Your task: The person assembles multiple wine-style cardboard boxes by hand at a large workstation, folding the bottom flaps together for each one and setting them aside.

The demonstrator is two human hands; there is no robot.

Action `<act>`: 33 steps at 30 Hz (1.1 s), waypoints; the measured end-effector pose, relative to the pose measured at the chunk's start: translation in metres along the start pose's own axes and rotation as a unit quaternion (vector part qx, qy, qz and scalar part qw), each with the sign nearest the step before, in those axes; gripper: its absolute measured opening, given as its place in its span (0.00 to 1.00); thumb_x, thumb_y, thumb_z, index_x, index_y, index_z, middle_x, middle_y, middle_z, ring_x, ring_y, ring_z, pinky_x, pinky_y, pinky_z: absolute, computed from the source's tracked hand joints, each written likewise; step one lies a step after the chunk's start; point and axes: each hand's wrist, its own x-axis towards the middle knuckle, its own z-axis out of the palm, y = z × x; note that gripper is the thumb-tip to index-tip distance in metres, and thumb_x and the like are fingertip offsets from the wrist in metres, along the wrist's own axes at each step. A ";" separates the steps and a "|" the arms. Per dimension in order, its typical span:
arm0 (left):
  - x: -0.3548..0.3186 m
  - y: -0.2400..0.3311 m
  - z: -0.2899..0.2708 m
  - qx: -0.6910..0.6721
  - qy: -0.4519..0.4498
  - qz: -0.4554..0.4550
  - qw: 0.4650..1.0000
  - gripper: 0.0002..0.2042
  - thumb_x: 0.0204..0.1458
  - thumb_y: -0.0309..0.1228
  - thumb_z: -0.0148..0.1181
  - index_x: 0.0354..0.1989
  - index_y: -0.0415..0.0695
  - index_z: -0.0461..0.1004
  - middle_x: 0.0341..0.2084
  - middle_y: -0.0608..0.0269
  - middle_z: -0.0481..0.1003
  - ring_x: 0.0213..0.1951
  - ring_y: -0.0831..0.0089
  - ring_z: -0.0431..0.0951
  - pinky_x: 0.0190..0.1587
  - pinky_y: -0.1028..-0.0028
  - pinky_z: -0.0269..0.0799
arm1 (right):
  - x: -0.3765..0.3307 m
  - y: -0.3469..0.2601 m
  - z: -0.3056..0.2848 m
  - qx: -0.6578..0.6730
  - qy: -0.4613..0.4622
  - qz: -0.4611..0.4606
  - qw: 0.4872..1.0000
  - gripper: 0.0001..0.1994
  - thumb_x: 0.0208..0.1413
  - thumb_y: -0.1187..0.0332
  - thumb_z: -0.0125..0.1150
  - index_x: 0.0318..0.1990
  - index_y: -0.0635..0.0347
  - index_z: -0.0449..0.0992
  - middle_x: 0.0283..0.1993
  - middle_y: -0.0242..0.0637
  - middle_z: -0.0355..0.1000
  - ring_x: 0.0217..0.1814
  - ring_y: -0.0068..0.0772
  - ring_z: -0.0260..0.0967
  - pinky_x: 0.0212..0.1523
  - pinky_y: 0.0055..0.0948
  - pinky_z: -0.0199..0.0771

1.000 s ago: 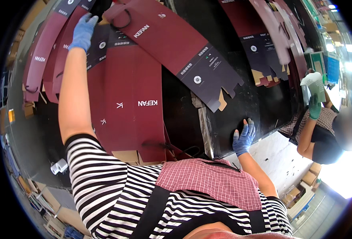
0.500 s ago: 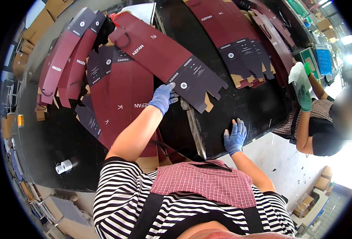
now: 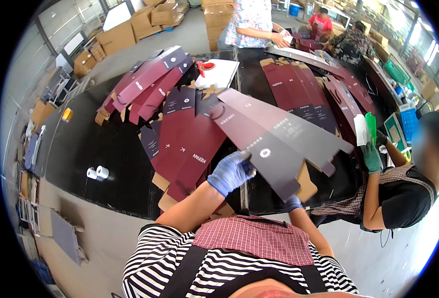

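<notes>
A flattened maroon and dark-grey carton [image 3: 274, 141] is lifted at a slant above the black table, its cut flaps toward me on the right. My left hand [image 3: 232, 171], in a blue glove, pinches its near left edge. Behind the lower flaps is my right hand [image 3: 293, 203], also gloved in blue; its fingers are hidden by the carton. A black cord handle shows at the carton's far end. To the left, overlapping flat cartons [image 3: 179, 139] of the same kind lie on the table.
More flat cartons [image 3: 147, 82] lie at the far left, with another stack [image 3: 294, 89] at the far right. Two white rolls [image 3: 97, 173] stand near the table's left edge. A co-worker [image 3: 403, 188] in green gloves works close on the right; another person [image 3: 249, 25] stands across the table.
The carton beside my left hand has come up off the table and toward me. My right hand, earlier spread flat on the tabletop, is now behind its flaps. The view has tilted up.
</notes>
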 end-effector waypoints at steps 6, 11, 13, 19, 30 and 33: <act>-0.050 -0.024 0.010 0.050 -0.117 -0.109 0.986 0.13 0.60 0.32 0.64 0.50 0.38 0.79 0.39 0.56 0.84 0.36 0.67 0.85 0.39 0.66 0.84 | -0.036 -0.209 -0.009 0.371 -0.222 0.041 0.901 0.20 0.62 0.59 0.65 0.59 0.54 0.76 0.61 0.41 0.74 0.69 0.42 0.66 0.72 0.43 0.63; -0.059 -0.010 0.022 0.134 -0.172 -0.085 0.972 0.22 0.62 0.39 0.65 0.58 0.36 0.75 0.47 0.54 0.82 0.44 0.66 0.85 0.47 0.64 0.83 | 0.006 -0.183 -0.067 0.207 -0.133 -0.261 0.934 0.15 0.58 0.70 0.65 0.53 0.55 0.78 0.59 0.42 0.76 0.66 0.43 0.71 0.69 0.46 0.69; -0.068 -0.003 0.045 0.227 -0.194 -0.044 0.953 0.24 0.64 0.44 0.62 0.59 0.37 0.75 0.47 0.55 0.82 0.45 0.68 0.84 0.48 0.65 0.82 | 0.021 -0.195 -0.097 0.086 -0.076 -0.396 0.911 0.15 0.52 0.79 0.64 0.48 0.56 0.79 0.58 0.41 0.77 0.60 0.47 0.76 0.62 0.48 0.77; -0.060 0.045 0.025 0.844 -0.137 0.242 0.459 0.37 0.54 0.53 0.69 0.68 0.44 0.69 0.61 0.46 0.72 0.66 0.51 0.70 0.69 0.55 0.63 | -0.064 -0.275 -0.107 0.358 -0.274 -0.320 0.834 0.08 0.58 0.74 0.61 0.44 0.56 0.75 0.51 0.44 0.77 0.57 0.49 0.76 0.61 0.53 0.75; -0.008 0.069 -0.147 0.934 0.128 0.264 0.204 0.28 0.60 0.26 0.48 0.72 0.48 0.62 0.69 0.53 0.67 0.70 0.56 0.67 0.69 0.47 0.63 | -0.127 -0.275 -0.103 0.308 0.019 -0.474 0.825 0.15 0.52 0.75 0.72 0.47 0.53 0.80 0.54 0.42 0.79 0.65 0.46 0.71 0.72 0.70 0.62; -0.037 0.086 -0.144 0.914 0.060 0.329 0.230 0.27 0.58 0.23 0.50 0.69 0.46 0.65 0.66 0.52 0.71 0.68 0.57 0.70 0.70 0.52 0.62 | -0.137 -0.280 -0.086 0.286 0.058 -0.472 0.832 0.23 0.50 0.82 0.68 0.55 0.54 0.76 0.52 0.41 0.78 0.60 0.43 0.74 0.70 0.68 0.65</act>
